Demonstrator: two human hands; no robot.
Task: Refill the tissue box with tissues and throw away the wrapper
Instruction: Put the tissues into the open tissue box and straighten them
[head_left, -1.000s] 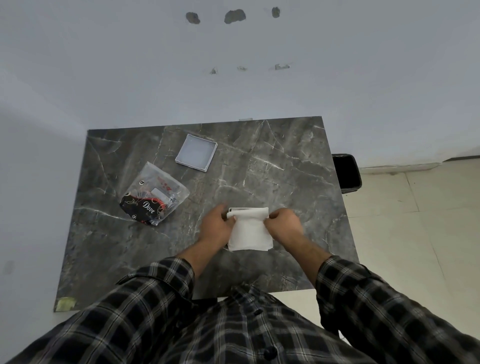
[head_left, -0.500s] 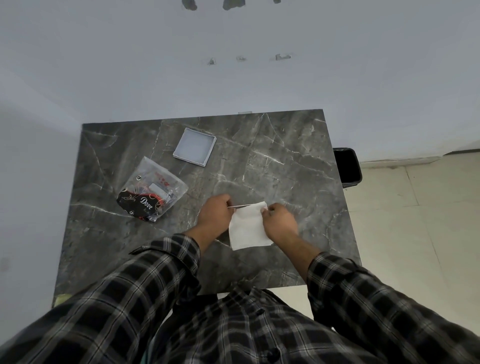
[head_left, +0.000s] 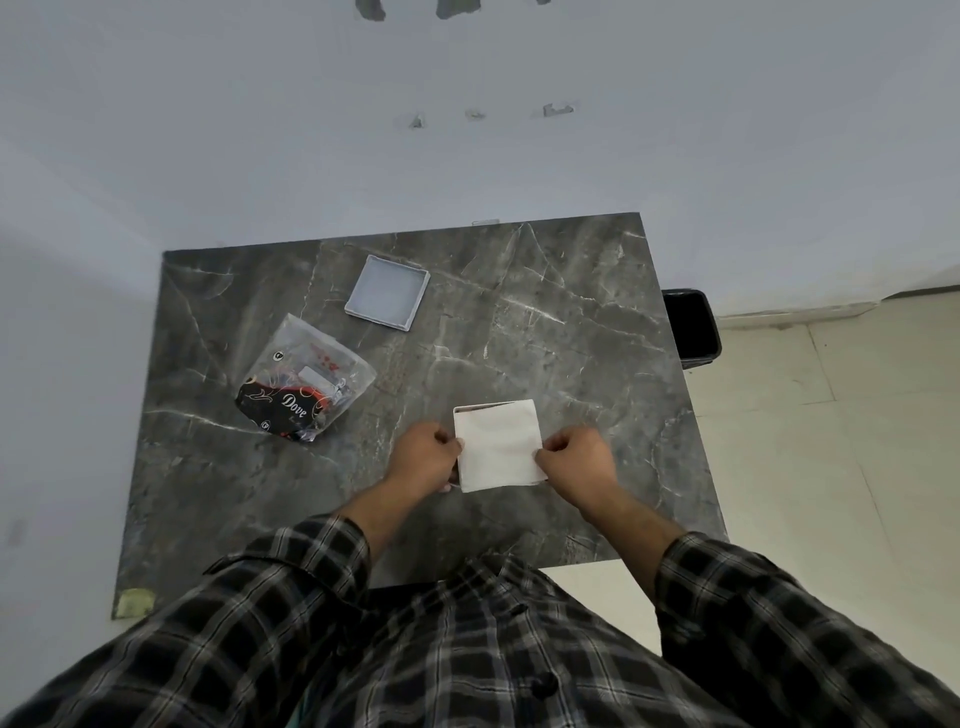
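A white stack of tissues lies flat over a tissue box whose rim shows only as a thin edge at the far side. My left hand pinches the stack's left edge. My right hand pinches its right edge. The box's square grey lid lies apart at the back of the table. A clear plastic wrapper with a black and red "Dove" print lies to the left.
Everything sits on a dark marble table against a white wall. A black bin stands on the floor at the table's right edge. A bit of tape marks the near left corner.
The tissues were held up bent between both hands; they now lie flat over the box. Both hands slid down from the top corners to the side edges.
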